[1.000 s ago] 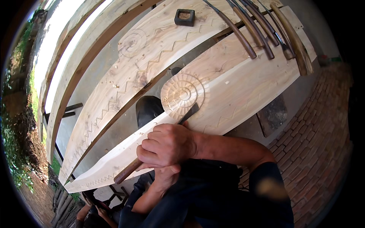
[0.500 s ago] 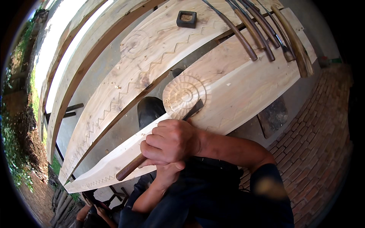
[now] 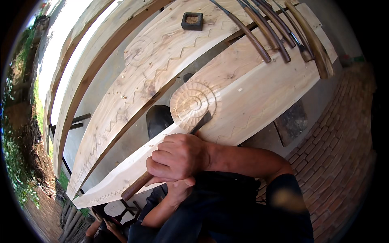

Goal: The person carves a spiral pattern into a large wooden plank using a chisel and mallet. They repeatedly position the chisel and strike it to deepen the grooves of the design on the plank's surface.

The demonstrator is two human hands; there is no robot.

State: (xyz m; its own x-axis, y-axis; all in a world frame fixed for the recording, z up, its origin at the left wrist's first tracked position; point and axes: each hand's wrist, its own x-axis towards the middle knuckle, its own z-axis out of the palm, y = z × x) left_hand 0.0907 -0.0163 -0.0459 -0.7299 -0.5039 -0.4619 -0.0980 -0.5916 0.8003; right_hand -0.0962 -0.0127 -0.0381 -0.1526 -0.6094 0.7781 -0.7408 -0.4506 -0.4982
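A chisel (image 3: 201, 122) with a dark flat blade and a brown wooden handle slants across the carved board (image 3: 259, 93). Its blade tip lies at the lower right of a round rosette (image 3: 194, 103) cut in rings and petals. My right hand (image 3: 178, 157) is wrapped round the chisel, its forearm coming in from the right. Just below and against it, my left hand (image 3: 178, 189) closes on the handle, its thumb showing and most of its fingers hidden. The handle's end sticks out to the lower left.
Several long-handled carving tools (image 3: 279, 36) lie across the board's far right end. A second carved board (image 3: 142, 77) beyond holds a small dark square box (image 3: 192, 21). Curved beams (image 3: 89, 60) stand at left. Another person's hands (image 3: 103, 227) show at the lower left.
The whole view has shifted slightly, with the boards a little further left. Both hands and the chisel have moved slightly down and left, still at the rosette's lower right.
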